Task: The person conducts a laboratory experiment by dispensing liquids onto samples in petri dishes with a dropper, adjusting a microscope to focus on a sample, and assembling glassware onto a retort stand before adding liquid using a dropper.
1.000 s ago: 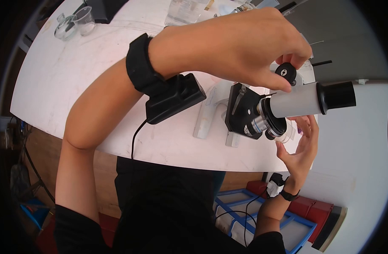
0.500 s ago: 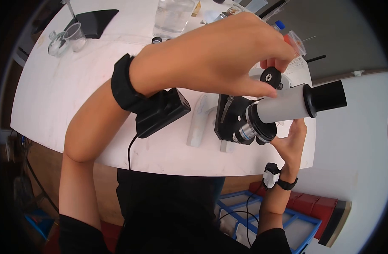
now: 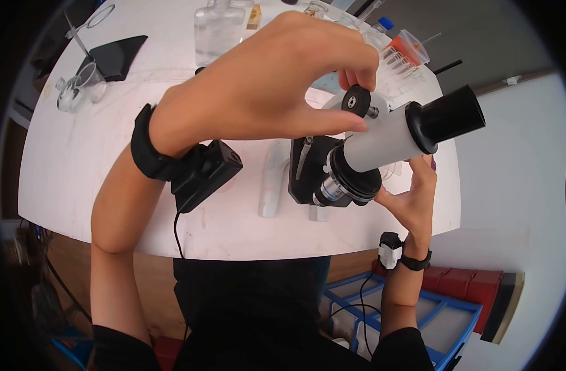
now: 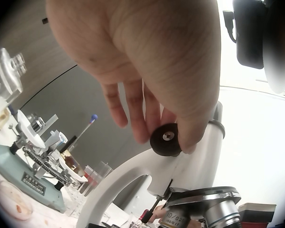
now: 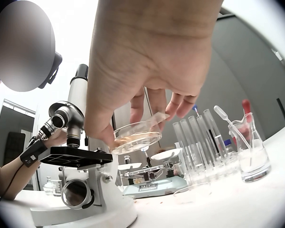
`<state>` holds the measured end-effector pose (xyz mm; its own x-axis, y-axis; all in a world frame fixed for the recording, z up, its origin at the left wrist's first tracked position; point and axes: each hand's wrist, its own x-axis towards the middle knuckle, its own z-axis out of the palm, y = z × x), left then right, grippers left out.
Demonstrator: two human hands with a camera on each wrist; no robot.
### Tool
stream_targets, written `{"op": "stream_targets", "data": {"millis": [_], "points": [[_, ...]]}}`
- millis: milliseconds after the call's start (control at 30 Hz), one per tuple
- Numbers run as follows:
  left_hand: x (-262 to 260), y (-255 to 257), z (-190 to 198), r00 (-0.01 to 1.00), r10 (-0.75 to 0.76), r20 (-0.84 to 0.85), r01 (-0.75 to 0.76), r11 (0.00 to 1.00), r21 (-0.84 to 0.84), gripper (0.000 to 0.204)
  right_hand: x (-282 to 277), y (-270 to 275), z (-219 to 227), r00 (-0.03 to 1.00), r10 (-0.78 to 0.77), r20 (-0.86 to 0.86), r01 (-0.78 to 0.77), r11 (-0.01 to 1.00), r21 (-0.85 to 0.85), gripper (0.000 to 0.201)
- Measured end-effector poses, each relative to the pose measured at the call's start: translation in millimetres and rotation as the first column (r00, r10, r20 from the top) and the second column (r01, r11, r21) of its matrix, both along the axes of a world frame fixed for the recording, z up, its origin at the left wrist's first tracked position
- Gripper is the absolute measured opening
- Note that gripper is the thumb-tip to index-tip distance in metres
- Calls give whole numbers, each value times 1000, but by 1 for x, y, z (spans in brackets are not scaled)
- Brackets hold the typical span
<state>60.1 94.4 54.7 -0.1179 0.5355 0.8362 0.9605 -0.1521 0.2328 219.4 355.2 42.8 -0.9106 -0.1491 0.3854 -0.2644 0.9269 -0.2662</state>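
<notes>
My left hand [image 3: 295,80] reaches across to the white microscope [image 3: 385,139], thumb and fingers round its black knob [image 3: 356,101]. The left wrist view shows the thumb against the knob [image 4: 165,140] and the fingers behind it. Beyond the microscope, my right hand [image 3: 412,201] is raised and partly covered by the tube. In the right wrist view, my right hand [image 5: 152,57] grips a clear round dish [image 5: 137,137] between thumb and fingers, beside the black stage [image 5: 76,156] and above the table. A small clear piece [image 5: 159,118] lies at the dish's edge, by the fingers.
A balance [image 5: 154,185], several test tubes [image 5: 197,142] and a beaker with a dropper [image 5: 254,164] stand behind the dish. A clear bottle [image 3: 218,34], a plastic cup [image 3: 92,83] and a ring stand's black base [image 3: 119,55] are on the table's far side.
The head view has turned, so the microscope and hands appear farther left and more tubes show at the back. My left hand stays at the knob; my right stays beyond the microscope.
</notes>
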Motion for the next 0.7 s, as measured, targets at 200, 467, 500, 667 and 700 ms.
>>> {"op": "stream_targets", "data": {"millis": [200, 467, 500, 667, 700], "points": [[-2, 1, -4, 999, -18, 30, 17, 1000, 15, 32, 2, -1, 1, 1000, -9, -4, 9, 999, -51, 40], [-6, -4, -6, 1000, -14, 1, 14, 1000, 20, 31, 18, -11, 16, 1000, -18, -17, 18, 1000, -9, 39], [-6, -5, -5, 1000, -9, -14, 9, 1000, 8, 31, 20, -11, 16, 1000, -17, -15, 16, 1000, -8, 39], [-7, -7, -8, 1000, -1, -27, 1, 1000, -1, 30, 33, -23, 18, 998, 35, 45, -32, 996, -79, 39], [-7, -8, -7, 1000, -6, -17, 6, 1000, -8, 31, 35, -25, 19, 998, 37, 46, -33, 996, -79, 39]]}}
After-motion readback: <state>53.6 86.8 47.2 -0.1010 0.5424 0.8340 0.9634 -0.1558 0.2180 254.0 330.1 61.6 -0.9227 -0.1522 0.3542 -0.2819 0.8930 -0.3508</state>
